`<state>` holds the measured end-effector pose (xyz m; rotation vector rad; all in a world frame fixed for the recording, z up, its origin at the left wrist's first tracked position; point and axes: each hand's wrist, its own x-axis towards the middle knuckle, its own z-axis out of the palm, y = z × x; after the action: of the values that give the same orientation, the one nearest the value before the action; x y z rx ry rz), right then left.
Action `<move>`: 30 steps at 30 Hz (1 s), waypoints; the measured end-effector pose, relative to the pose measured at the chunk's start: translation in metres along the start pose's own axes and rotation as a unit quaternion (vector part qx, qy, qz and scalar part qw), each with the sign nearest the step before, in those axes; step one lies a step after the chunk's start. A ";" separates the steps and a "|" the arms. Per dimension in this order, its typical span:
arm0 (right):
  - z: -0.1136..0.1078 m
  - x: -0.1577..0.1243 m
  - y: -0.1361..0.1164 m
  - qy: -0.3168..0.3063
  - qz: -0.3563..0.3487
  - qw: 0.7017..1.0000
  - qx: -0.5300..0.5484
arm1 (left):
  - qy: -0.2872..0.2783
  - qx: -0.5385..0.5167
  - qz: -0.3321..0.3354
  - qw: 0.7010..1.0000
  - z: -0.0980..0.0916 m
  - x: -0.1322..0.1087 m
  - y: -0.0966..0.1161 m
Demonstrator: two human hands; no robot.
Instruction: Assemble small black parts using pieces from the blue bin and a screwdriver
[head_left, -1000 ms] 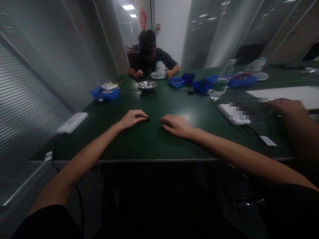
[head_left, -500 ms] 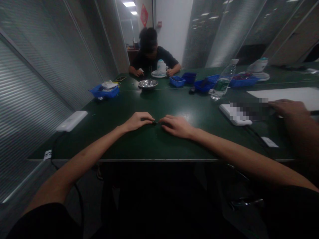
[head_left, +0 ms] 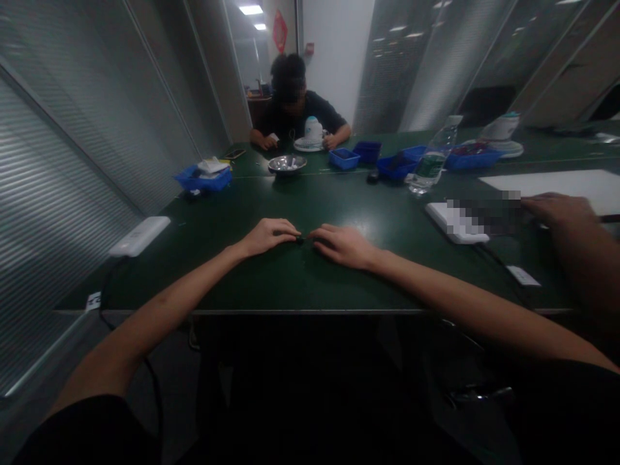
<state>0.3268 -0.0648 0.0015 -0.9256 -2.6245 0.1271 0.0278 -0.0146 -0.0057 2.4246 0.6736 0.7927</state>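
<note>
Pinched between thumb and finger of the left hand (head_left: pixel 264 237): a small dark piece (head_left: pixel 299 239), low at the green table (head_left: pixel 261 284), in from the near edge and about midway along its visible length. Just beside, across a narrow gap, the bent fingers of the right hand (head_left: pixel 346 245); impossible to tell whether gripping anything. Hands apart, fingertips nearly meeting, both forearms crossing the near edge.

Between hands and near edge, a broad band of green surface; beyond, another stretch reaching to a shallow steel bowl (head_left: pixel 287 165) toward the far edge. Along the slanting left edge, a white power strip (head_left: pixel 140 236), then a blue basket (head_left: pixel 203 179) farther back. To the right, a white box (head_left: pixel 458 223), partly pixelated, near another person's hand (head_left: pixel 564 210); behind it, a clear bottle (head_left: pixel 431 165) beside blue trays (head_left: pixel 397 166).

At the far edge, a seated person (head_left: pixel 290 106) in dark clothing, arms on the tabletop. Around the dim room, blinds (head_left: pixel 48 187) at left, a white wall panel (head_left: pixel 334 64) at back.
</note>
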 end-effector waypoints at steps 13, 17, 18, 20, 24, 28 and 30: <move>-0.002 0.000 0.000 0.001 -0.006 1.000 0.009 | -0.003 0.016 0.020 1.000 0.001 -0.003 -0.001; -0.003 0.000 -0.001 -0.001 -0.001 1.000 0.008 | -0.006 0.022 0.019 1.000 0.002 -0.002 0.000; -0.003 0.001 -0.001 -0.003 -0.002 1.000 0.006 | -0.005 0.023 0.022 0.999 0.003 -0.002 0.000; -0.003 0.001 -0.002 -0.007 -0.007 1.000 0.002 | -0.007 0.026 0.030 0.999 0.003 -0.002 0.001; -0.003 0.001 -0.003 -0.006 -0.008 1.000 -0.004 | -0.019 0.038 0.041 0.998 0.004 -0.001 0.002; 0.000 0.001 -0.002 -0.002 -0.007 1.000 -0.002 | -0.018 0.047 0.041 0.998 0.004 -0.001 0.002; 0.001 0.001 -0.001 0.001 -0.006 1.000 -0.001 | -0.018 0.044 0.039 0.998 0.004 0.000 0.002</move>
<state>0.3256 -0.0648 0.0009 -0.9106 -2.6275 0.1212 0.0306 -0.0177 -0.0069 2.5527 0.6147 0.7637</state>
